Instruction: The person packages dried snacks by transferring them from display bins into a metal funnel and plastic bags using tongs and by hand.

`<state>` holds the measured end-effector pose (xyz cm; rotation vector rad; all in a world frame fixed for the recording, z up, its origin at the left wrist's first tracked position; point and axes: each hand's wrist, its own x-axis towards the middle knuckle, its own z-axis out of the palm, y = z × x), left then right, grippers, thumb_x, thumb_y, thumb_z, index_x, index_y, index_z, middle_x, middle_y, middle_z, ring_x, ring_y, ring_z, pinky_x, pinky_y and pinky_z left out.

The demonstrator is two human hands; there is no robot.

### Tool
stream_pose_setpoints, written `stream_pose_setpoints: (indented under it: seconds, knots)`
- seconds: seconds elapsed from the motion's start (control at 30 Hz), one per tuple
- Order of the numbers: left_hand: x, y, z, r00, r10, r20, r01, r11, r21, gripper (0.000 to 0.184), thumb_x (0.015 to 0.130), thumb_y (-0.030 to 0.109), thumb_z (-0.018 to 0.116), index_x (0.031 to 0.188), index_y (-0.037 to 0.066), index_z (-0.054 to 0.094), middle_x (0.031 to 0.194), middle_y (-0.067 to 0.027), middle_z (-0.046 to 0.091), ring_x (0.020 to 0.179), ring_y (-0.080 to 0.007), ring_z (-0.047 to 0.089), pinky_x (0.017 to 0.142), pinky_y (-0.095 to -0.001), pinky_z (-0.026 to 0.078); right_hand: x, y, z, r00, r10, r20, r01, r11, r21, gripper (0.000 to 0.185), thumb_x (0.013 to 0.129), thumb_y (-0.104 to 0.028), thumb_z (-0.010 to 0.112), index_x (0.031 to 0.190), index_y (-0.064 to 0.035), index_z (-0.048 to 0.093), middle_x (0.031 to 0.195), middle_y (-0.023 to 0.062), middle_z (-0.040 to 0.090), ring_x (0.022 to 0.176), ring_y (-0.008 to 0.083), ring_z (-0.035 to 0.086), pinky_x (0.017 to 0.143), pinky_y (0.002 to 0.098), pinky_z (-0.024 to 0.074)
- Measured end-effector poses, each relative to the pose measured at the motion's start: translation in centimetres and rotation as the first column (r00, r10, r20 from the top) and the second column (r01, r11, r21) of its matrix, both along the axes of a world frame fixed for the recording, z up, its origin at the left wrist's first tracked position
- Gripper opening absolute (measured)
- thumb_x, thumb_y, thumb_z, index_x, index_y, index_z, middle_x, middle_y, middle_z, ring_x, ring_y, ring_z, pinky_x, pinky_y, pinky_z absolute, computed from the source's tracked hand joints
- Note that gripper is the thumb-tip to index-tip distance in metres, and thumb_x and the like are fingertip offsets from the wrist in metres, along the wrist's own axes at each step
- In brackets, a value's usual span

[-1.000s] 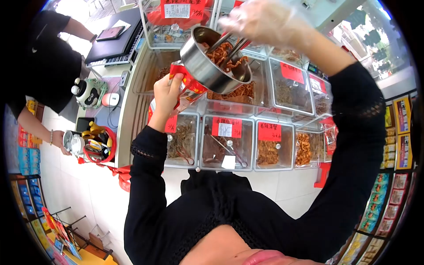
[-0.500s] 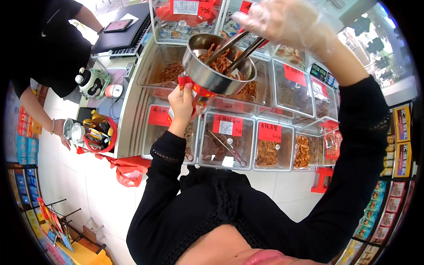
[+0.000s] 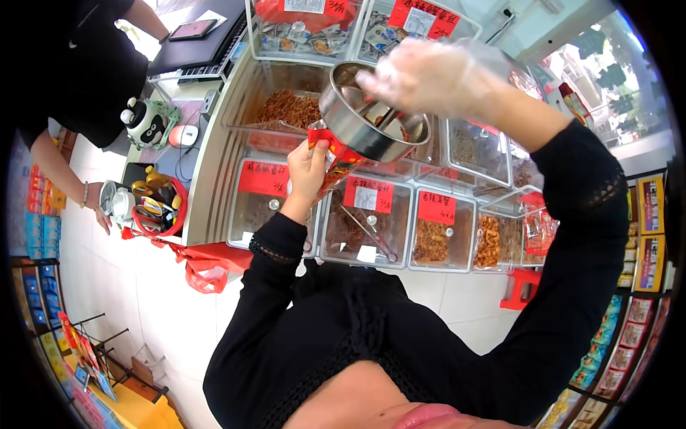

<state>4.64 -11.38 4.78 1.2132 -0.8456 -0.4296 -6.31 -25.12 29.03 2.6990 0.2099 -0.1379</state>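
My left hand [image 3: 307, 171] is closed around a red printed bag [image 3: 338, 161] beneath a wide steel funnel [image 3: 364, 131]. The bag's mouth sits against the funnel's underside; how they join is hidden. Above the funnel, my right hand [image 3: 436, 79], in a clear plastic glove, is closed on steel tongs [image 3: 388, 118]. The tong tips reach down inside the funnel, where only a few reddish-brown shreds show. Behind the funnel stands a clear bin of dried shredded snack [image 3: 289, 109].
Lidded bins with red price labels [image 3: 436, 207] line the counter. Another person's hand [image 3: 100, 212] hangs by a red basket of tools [image 3: 184, 222] at left. A panda figure [image 3: 148, 123] and a mouse [image 3: 184, 136] sit nearby. A red stool [image 3: 520, 289] stands on the floor.
My right hand has come down and left, pushing the tongs lower into the funnel. The funnel and bag have shifted slightly right, and fewer shreds show in the funnel.
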Motion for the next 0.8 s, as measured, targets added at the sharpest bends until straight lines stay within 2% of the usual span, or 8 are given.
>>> stream_pose_setpoints:
  seconds: [0.03,0.13,0.27,0.33,0.47,0.5,0.6,0.8]
  knots:
    - [0.0,0.2,0.0,1.000,0.002,-0.002,-0.002,1.000,0.004,0.026,0.088,0.023,0.055,0.083,-0.002,0.060,0.069,-0.0065,0.058,0.063,-0.0104,0.050,0.059,-0.0259,0.040,-0.8,-0.5,1.1,0.956,0.285,0.067,-0.256,0.925,-0.281,0.022,0.078,-0.015,0.055,0.096,-0.0037,0.061,0.081,0.0077,0.062,0.077,0.0230,0.062,0.066,0.0325,0.0520]
    - [0.0,0.6,0.2,0.999,-0.038,-0.015,0.038,0.999,-0.018,0.025,0.088,0.022,0.055,0.085,-0.002,0.059,0.070,-0.0061,0.058,0.065,-0.0098,0.049,0.059,-0.0256,0.040,-2.4,-0.2,3.7,0.989,0.121,-0.081,-0.146,0.847,-0.512,0.047,0.078,-0.004,0.056,0.123,-0.0099,0.048,0.084,0.0052,0.059,0.074,0.0138,0.057,0.067,0.0227,0.0480]
    - [0.4,0.7,0.5,0.993,-0.071,0.089,0.074,0.997,-0.023,0.024,0.088,0.020,0.055,0.084,-0.002,0.059,0.069,-0.0047,0.058,0.065,-0.0090,0.049,0.059,-0.0253,0.040,-2.9,0.0,6.5,0.988,0.146,-0.052,-0.154,0.885,-0.440,0.046,0.078,-0.004,0.056,0.123,-0.0097,0.048,0.082,0.0051,0.058,0.071,0.0137,0.055,0.064,0.0243,0.0469]
    - [0.6,0.8,-0.3,0.992,-0.086,0.092,0.089,0.995,-0.034,0.025,0.088,0.023,0.055,0.084,-0.001,0.059,0.069,-0.0041,0.057,0.064,-0.0086,0.049,0.059,-0.0250,0.040,-2.5,0.7,8.4,0.960,-0.091,-0.263,-0.036,0.897,-0.440,0.034,0.080,-0.007,0.048,0.113,-0.0002,0.050,0.062,0.0065,0.052,0.049,0.0170,0.053,0.040,0.0284,0.0437]
    - [-0.4,1.2,-1.9,1.000,-0.020,0.002,0.020,0.998,-0.058,0.028,0.089,0.026,0.054,0.083,-0.002,0.060,0.068,-0.0030,0.057,0.063,-0.0081,0.048,0.058,-0.0246,0.039,-3.5,-0.3,8.8,0.996,0.039,-0.080,-0.068,0.912,-0.404,0.032,0.081,-0.009,0.051,0.113,-0.0042,0.052,0.061,0.0041,0.051,0.044,0.0135,0.049,0.035,0.0241,0.0374]
    - [-0.8,1.0,-1.8,0.999,0.005,-0.048,-0.010,0.994,-0.104,0.028,0.090,0.024,0.052,0.079,-0.001,0.058,0.068,0.0007,0.054,0.062,-0.0062,0.046,0.055,-0.0226,0.037,-3.6,-0.3,7.1,0.985,0.169,-0.035,-0.165,0.866,-0.472,0.043,0.079,-0.005,0.054,0.122,-0.0096,0.049,0.081,0.0045,0.057,0.071,0.0137,0.054,0.063,0.0248,0.0454]
    - [-1.3,0.7,-1.5,0.997,0.011,-0.077,-0.024,0.985,-0.171,0.027,0.091,0.022,0.051,0.074,0.000,0.056,0.068,0.0041,0.052,0.060,-0.0041,0.043,0.053,-0.0205,0.035,-1.9,0.7,2.2,0.966,0.234,0.113,-0.201,0.948,-0.244,0.023,0.078,-0.012,0.055,0.100,-0.0052,0.060,0.080,0.0064,0.061,0.075,0.0205,0.062,0.065,0.0288,0.0505]
    - [-0.7,0.9,-3.7,0.992,0.038,0.120,-0.027,0.995,-0.096,0.029,0.089,0.027,0.053,0.080,0.000,0.060,0.067,-0.0033,0.056,0.060,-0.0110,0.049,0.057,-0.0265,0.039,-2.9,0.7,3.3,0.930,0.337,0.144,-0.265,0.890,-0.370,0.028,0.078,-0.009,0.057,0.105,-0.0071,0.058,0.077,0.0033,0.057,0.078,0.0184,0.059,0.064,0.0268,0.0480]
